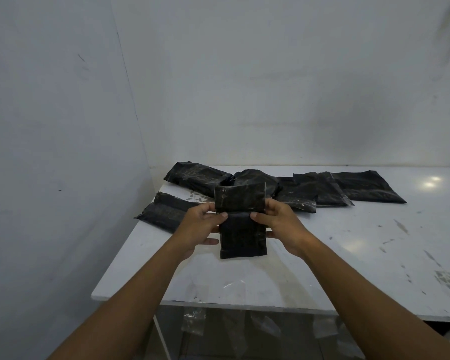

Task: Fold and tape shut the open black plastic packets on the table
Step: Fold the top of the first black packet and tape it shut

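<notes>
Counter (374, 242): right side is cut off by the frame edge.

Held packet (242, 229): rear face hidden. Whether any tape sits on it cannot be told.

Left hand (197, 227) and right hand (283, 222): fingers (208, 241) pass behind the held packet, tips hidden. Both forearms run off the bottom edge.

Rear packets (322, 188): overlapping, the middle ones screened by the held packet, so the count is uncertain.

Left packet (164, 211): near end covered by the left hand.

Clear scraps (192, 323) below the counter: dim, unidentifiable.
</notes>
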